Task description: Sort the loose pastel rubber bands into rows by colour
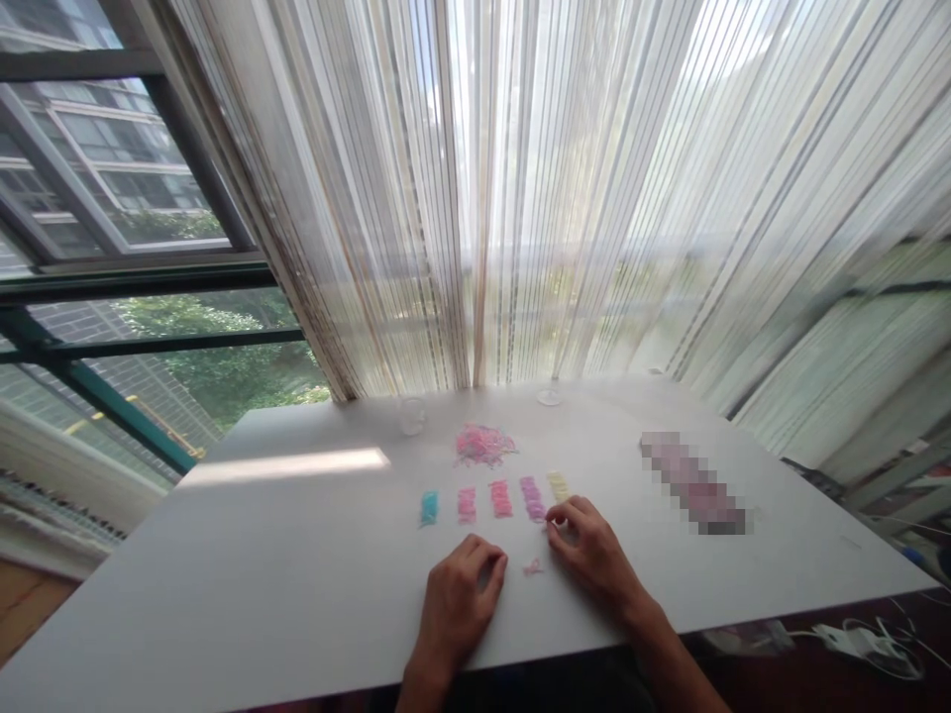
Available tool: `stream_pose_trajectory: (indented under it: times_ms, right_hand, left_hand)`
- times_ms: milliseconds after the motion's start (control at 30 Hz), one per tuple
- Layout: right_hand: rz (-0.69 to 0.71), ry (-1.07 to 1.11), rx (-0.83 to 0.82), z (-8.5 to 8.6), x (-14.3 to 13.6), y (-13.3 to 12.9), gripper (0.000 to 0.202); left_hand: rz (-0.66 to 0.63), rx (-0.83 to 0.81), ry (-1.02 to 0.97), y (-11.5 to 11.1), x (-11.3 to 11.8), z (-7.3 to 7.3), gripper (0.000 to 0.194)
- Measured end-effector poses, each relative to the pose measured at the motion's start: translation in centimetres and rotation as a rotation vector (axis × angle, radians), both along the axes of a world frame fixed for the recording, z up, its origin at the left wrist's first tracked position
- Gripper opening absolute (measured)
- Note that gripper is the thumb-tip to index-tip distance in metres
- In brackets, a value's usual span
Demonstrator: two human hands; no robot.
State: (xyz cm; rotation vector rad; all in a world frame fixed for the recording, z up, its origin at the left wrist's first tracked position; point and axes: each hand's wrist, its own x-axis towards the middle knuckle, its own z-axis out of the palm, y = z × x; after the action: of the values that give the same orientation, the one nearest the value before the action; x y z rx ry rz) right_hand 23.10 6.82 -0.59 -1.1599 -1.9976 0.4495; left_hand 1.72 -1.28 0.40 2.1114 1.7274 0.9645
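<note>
Small coloured pieces lie in short columns across the white table: blue (429, 508), pink (467, 505), red-pink (501, 498), purple (532, 498) and yellow (558, 485). Behind them is a loose pink pile (484, 445). My right hand (588, 548) is by the lower end of the purple and yellow columns, thumb and forefinger pinched; what they hold is too small to name. Below the columns, my left hand (462, 596) rests on the table with its fingertips together, any content hidden. Between my hands lies a small pink piece (533, 567).
A clear cup (412, 416) stands at the back left and a round clear lid (550, 397) lies at the back. A blurred-out pinkish object (692, 482) lies on the right. Curtains hang behind the white table (297, 574).
</note>
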Motion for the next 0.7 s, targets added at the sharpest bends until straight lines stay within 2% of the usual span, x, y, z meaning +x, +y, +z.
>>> stream_pose_trajectory:
  times_ms: [367, 700]
  right_hand:
    - [-0.095, -0.042, 0.023, -0.38, -0.15, 0.00, 0.011]
    - [-0.057, -0.031, -0.007, -0.18, -0.34, -0.06, 0.011]
  left_hand:
    - [0.007, 0.005, -0.003, 0.07, -0.03, 0.03, 0.017]
    - [-0.013, 0.034, 0.009, 0.19, -0.25, -0.54, 0.017]
